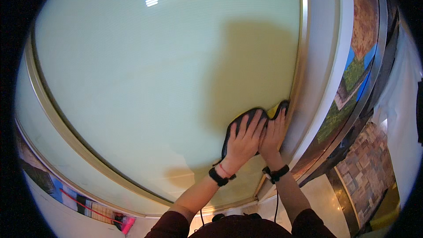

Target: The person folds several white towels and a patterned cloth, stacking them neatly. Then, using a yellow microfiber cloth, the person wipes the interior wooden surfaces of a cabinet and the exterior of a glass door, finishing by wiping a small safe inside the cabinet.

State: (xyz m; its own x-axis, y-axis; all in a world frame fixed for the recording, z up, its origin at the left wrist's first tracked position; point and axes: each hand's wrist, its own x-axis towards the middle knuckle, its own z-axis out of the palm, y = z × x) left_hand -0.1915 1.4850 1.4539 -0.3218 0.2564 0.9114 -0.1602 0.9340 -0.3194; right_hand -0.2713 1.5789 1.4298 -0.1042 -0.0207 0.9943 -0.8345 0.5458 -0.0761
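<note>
My left hand [244, 138] lies flat on a black cloth with yellow edges [227, 140], fingers slightly spread. It presses the cloth against a pale green, frosted-looking glass panel [132, 72]. Beside it, touching it, my right hand [273, 136] presses the cloth's right end, close to the gold-coloured metal frame [296, 72] along the panel's right side. Part of the cloth is hidden under both hands. Each wrist wears a black strap, and a thin red cord circles the left one.
A second metal frame strip [82, 157] curves along the left. Beyond the white jamb [322, 72] on the right are a colourful printed picture [355, 72], a patchwork-patterned surface [366, 168] and white sheeting [401, 105]. A bright pink item [128, 225] is at lower left.
</note>
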